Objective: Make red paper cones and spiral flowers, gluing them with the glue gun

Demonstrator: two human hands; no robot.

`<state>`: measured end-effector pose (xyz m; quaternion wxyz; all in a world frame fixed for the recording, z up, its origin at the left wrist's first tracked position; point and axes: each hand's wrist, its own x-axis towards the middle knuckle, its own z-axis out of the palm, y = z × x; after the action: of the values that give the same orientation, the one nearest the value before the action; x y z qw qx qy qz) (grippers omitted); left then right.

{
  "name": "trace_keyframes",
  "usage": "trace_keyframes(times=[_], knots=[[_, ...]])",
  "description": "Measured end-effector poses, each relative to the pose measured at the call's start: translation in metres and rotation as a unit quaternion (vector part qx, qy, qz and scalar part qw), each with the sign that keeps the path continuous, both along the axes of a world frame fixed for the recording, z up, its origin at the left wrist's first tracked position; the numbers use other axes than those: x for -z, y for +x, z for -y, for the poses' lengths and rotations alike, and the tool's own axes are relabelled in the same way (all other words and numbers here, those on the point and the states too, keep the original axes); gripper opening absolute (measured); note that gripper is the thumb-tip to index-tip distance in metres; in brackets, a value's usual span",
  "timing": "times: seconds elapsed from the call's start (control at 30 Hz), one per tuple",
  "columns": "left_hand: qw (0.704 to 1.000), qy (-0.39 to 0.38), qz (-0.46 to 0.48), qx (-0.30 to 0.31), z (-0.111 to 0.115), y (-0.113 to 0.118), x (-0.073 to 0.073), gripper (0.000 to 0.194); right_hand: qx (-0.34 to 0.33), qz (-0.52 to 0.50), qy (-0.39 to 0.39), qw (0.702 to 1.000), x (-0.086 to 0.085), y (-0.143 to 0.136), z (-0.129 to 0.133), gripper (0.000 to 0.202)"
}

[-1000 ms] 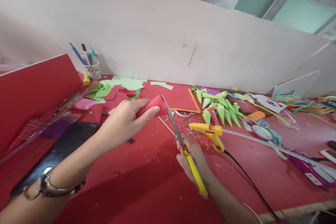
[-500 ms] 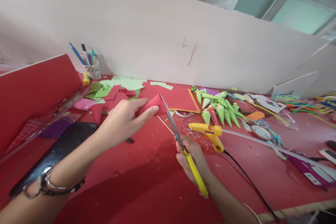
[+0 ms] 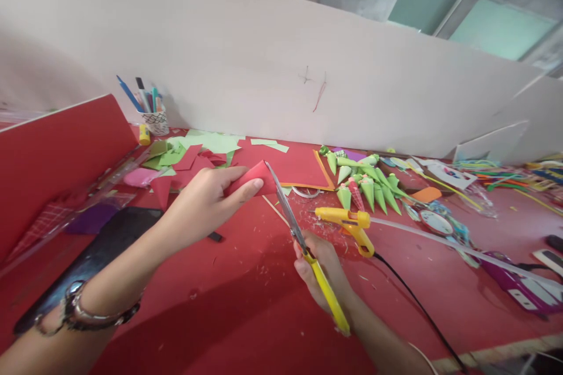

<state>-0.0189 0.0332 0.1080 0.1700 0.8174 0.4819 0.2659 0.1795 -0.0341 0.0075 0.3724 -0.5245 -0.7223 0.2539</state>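
Pinched between the thumb and fingers of my left hand (image 3: 211,196) is a folded piece of red paper (image 3: 253,177). My right hand (image 3: 319,266) is closed around yellow-handled scissors (image 3: 328,293), whose blades point up and away from me. The blade tips lie at the right edge of the red paper; I cannot tell how far they cut into it. Just right of the scissors, a yellow hot glue gun (image 3: 347,222) rests on the red table (image 3: 211,304). A thin stick (image 3: 275,209) lies behind the blades.
Several green paper cones (image 3: 373,187) lie at the back right. Red sheets (image 3: 281,164) and green paper scraps (image 3: 211,140) are spread at the back. A pen cup (image 3: 156,122) stands by the white board (image 3: 220,58). A black tray-like object (image 3: 101,258) lies left, a purple power strip (image 3: 512,284) right.
Both hands, the red paper and the scissors hold almost the same position. The view has shifted very slightly; nothing was taken up or let go.
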Motion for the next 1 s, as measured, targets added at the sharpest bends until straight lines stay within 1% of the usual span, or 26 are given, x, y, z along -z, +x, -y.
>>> trace_keyframes(times=[0.17,0.3,0.37,0.43,0.5,0.57,0.67,0.77,0.87,1.0], knots=[[1.0,0.004,0.001,0.0,-0.002,0.0,0.002,0.036,0.009,-0.009,0.002,1.0,0.0,0.0,0.0,0.032],[0.998,-0.039,0.048,0.021,-0.004,-0.003,0.001,0.036,0.011,-0.021,0.005,1.0,0.0,0.0,0.0,0.03],[0.991,-0.086,0.085,0.053,-0.004,-0.006,-0.001,0.037,0.015,-0.029,0.01,0.999,-0.001,0.0,0.0,0.03],[0.979,-0.13,0.123,0.102,-0.004,-0.01,-0.003,0.039,0.014,-0.036,0.008,0.999,0.0,0.0,0.0,0.03],[0.965,-0.153,0.154,0.146,-0.003,-0.013,-0.004,0.042,0.008,-0.04,0.006,0.999,0.002,0.001,0.001,0.03],[0.957,-0.16,0.176,0.167,-0.003,-0.014,-0.005,0.044,-0.005,-0.043,0.013,0.999,0.005,0.001,0.001,0.031],[0.951,-0.169,0.188,0.177,-0.002,-0.014,-0.004,0.043,-0.038,-0.063,0.04,0.996,0.008,0.002,0.002,0.033],[0.95,-0.171,0.189,0.18,-0.002,-0.012,-0.003,0.042,-0.048,-0.031,0.064,0.996,0.008,0.002,0.003,0.037],[0.952,-0.166,0.184,0.183,-0.002,-0.01,-0.001,0.04,-0.047,0.014,0.047,0.998,0.006,0.002,0.003,0.038],[0.958,-0.139,0.172,0.184,-0.001,-0.007,-0.001,0.039,-0.046,0.008,0.021,0.999,0.004,0.0,0.002,0.035]])
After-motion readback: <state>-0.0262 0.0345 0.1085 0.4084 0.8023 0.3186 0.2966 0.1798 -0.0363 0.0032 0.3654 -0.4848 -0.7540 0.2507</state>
